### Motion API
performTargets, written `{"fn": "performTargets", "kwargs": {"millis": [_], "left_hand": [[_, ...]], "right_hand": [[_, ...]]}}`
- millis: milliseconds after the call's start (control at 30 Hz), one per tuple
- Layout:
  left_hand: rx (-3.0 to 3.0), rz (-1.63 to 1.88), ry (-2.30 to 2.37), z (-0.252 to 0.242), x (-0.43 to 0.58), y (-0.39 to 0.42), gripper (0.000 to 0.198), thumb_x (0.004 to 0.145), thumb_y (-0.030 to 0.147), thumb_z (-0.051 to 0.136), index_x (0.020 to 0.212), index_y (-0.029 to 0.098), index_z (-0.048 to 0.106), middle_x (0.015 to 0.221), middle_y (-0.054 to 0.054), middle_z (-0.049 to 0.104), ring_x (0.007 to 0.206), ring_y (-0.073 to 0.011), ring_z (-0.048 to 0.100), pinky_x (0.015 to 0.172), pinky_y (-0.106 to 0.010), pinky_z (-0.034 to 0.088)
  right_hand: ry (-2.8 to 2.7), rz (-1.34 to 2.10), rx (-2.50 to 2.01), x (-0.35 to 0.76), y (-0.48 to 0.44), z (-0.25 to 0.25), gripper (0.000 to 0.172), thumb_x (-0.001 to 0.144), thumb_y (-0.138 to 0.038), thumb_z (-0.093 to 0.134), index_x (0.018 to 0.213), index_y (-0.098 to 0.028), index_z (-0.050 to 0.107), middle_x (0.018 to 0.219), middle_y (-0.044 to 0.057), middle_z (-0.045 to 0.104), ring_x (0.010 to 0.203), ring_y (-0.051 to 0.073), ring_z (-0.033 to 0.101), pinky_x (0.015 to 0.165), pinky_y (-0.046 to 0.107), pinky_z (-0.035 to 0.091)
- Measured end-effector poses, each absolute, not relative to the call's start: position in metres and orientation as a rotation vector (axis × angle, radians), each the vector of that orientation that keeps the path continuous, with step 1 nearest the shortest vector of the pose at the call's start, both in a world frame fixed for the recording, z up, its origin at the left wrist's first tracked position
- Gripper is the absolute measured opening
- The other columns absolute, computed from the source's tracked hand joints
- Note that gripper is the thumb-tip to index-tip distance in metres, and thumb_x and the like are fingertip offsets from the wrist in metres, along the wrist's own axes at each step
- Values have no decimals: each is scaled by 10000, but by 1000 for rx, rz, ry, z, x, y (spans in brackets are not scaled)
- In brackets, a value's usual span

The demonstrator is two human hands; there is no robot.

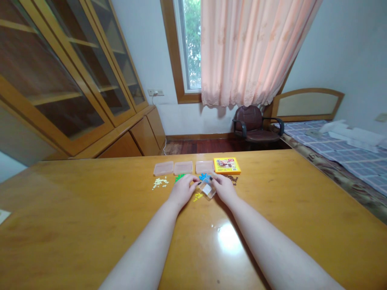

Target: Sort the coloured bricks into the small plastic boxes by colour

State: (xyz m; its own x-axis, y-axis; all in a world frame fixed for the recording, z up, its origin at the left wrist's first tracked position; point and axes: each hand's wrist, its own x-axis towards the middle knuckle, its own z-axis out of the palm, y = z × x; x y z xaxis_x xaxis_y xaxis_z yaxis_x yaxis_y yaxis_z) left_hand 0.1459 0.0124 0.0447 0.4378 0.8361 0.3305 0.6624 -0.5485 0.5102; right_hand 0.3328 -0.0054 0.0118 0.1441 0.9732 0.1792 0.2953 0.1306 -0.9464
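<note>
My left hand (183, 190) and my right hand (222, 188) rest close together on a honey-coloured wooden table (90, 201). A small clear plastic packet (207, 190) with a white label lies between them. My right fingers press on its upper edge, and my left fingertips reach its upper left corner. Several tiny plastic beads lie in small piles around my hands: pale yellow (160, 183), green (179, 177), blue (204, 176), bright yellow (197, 196) and brown (232, 179).
Three translucent lidded plastic boxes (183, 167) and a yellow printed box (226, 165) stand in a row beyond the beads. A glass-fronted wooden cabinet (69, 80) stands left, a dark chair (254, 125) ahead, and a bed (338, 153) right.
</note>
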Motion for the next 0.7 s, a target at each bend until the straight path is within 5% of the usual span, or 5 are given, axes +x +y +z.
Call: {"fn": "performTargets", "kwargs": {"millis": [200, 467, 700], "left_hand": [[2502, 372, 1313, 56, 127, 7, 70, 751, 235, 557, 753, 215, 625, 806, -11, 620, 752, -163, 554, 669, -258, 399], [2459, 233, 1139, 57, 124, 8, 102, 736, 214, 549, 794, 224, 631, 844, 6, 622, 798, -146, 545, 720, -236, 395], [2375, 112, 1187, 53, 125, 6, 153, 693, 298, 581, 816, 210, 604, 789, 9, 616, 700, -141, 531, 594, -219, 363]], "right_hand": [[-1248, 830, -1368, 336, -1, 4, 253, 713, -266, 524, 907, -205, 674, 823, 25, 689, 757, 194, 617, 731, 325, 467], [-1289, 847, -1380, 335, -2, 8, 270, 733, -273, 496, 924, -177, 661, 879, 37, 687, 793, 190, 619, 750, 319, 462], [-1315, 854, -1405, 336, -2, 9, 285, 733, -285, 493, 938, -175, 658, 888, 41, 687, 809, 191, 616, 746, 307, 463]]}}
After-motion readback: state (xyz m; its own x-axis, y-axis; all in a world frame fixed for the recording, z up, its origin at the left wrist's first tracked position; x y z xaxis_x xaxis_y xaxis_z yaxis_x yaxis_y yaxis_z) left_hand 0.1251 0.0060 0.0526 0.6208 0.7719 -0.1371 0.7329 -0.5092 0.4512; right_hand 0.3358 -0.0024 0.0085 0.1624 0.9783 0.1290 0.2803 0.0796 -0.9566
